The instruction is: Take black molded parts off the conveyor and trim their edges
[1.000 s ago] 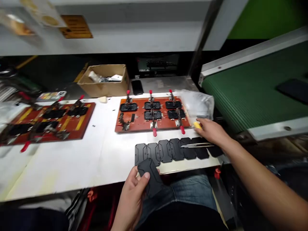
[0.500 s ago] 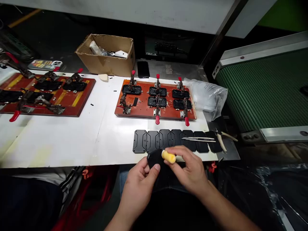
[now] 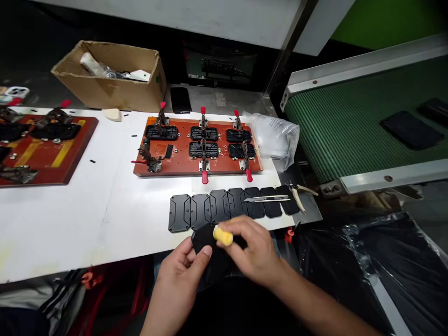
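Note:
My left hand (image 3: 177, 273) grips a flat black plastic part (image 3: 203, 239) just below the near edge of the white table (image 3: 105, 210). My right hand (image 3: 254, 252) pinches a small tool with a yellow handle (image 3: 223, 236) and holds it against that part. A row of several overlapping black parts (image 3: 224, 207) lies on the table right above my hands. Across the row's right end rests a thin metal blade (image 3: 268, 199). Behind the row sits an orange-red clamp jig (image 3: 198, 149) with black parts in its nests and red-tipped toggle clamps.
A second red jig (image 3: 42, 144) lies at the left. An open cardboard box (image 3: 112, 77) and a dark phone (image 3: 180, 99) sit at the back. A clear plastic bag (image 3: 275, 135), pliers (image 3: 301, 191) and a green conveyor belt (image 3: 360, 126) carrying black parts are on the right.
My right hand came back from the far right of the table with the yellow-handled tool and joined my left hand at the black part. The view has swung slightly right.

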Motion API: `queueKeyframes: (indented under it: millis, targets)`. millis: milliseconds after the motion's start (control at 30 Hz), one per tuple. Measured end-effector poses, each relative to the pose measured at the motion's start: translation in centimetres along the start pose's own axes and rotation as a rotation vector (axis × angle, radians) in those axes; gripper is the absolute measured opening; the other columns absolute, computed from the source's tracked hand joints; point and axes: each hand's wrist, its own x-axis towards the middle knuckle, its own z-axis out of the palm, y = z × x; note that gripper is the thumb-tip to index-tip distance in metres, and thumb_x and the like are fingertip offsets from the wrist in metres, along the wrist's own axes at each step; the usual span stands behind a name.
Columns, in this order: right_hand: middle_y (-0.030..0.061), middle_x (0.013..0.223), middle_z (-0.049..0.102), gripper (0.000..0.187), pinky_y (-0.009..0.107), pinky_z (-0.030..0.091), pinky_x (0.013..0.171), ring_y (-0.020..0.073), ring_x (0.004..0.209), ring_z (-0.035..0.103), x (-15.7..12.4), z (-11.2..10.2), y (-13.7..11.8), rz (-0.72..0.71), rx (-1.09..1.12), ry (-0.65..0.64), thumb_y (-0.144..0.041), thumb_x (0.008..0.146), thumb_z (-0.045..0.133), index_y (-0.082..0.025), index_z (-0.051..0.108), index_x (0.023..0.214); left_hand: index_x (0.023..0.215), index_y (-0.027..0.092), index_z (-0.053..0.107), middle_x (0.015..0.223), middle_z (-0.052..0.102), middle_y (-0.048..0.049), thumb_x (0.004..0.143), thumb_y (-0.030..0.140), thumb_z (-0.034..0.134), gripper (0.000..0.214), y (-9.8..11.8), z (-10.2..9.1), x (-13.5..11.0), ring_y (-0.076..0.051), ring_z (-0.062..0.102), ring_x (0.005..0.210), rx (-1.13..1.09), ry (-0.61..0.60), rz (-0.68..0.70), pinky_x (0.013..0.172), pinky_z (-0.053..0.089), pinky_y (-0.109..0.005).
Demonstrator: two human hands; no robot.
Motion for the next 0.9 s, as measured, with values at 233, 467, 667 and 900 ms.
queueKeyframes:
  millis: [233, 467, 667, 900]
  targets:
    - [0.0062, 0.113, 0.077, 0.034, 0.038, 0.061, 0.091, 0.0208, 0.103, 0.073, -0.3, -1.0, -0.1, -0.061, 0.009, -0.051, -0.007, 0.092, 0.068, -0.026, 0.065, 0.121, 0.133, 0.023, 0.069, 0.107, 0.080, -0.0050, 0.091, 0.043, 0.078, 0.047, 1.1, 0.4, 0.0, -0.020, 0.072, 0.087, -0.064, -0.056, 0.027, 0.082, 0.058, -0.029]
    - [0.0061, 0.112, 0.077, 0.037, 0.039, 0.061, 0.092, 0.0210, 0.102, 0.072, -0.2, -2.1, -0.1, -0.124, 0.043, -0.202, -0.005, 0.094, 0.062, -0.026, 0.063, 0.125, 0.112, 0.018, 0.075, 0.085, 0.077, -0.0022, 0.089, 0.034, 0.082, 0.028, 1.7, 0.7, 0.3, -0.014, 0.067, 0.071, -0.202, -0.070, 0.002, 0.070, 0.054, -0.024]
    - [0.0070, 0.116, 0.076, 0.042, 0.035, 0.061, 0.091, 0.0190, 0.103, 0.071, -0.2, -3.3, 0.0, -0.174, 0.078, -0.331, 0.001, 0.091, 0.059, -0.022, 0.063, 0.127, 0.115, 0.016, 0.076, 0.095, 0.079, -0.0063, 0.089, 0.032, 0.081, 0.031, 1.8, 0.8, 0.3, -0.017, 0.071, 0.078, -0.273, -0.120, -0.050, 0.072, 0.055, -0.026]
    - [0.0069, 0.114, 0.076, 0.046, 0.036, 0.062, 0.091, 0.0193, 0.103, 0.072, -0.3, -3.4, -0.3, -0.178, 0.126, -0.341, 0.001, 0.092, 0.058, -0.025, 0.062, 0.131, 0.116, 0.018, 0.077, 0.096, 0.078, -0.0059, 0.091, 0.033, 0.080, 0.030, 2.0, 0.7, 0.2, -0.015, 0.070, 0.080, -0.316, -0.138, -0.070, 0.072, 0.054, -0.023]
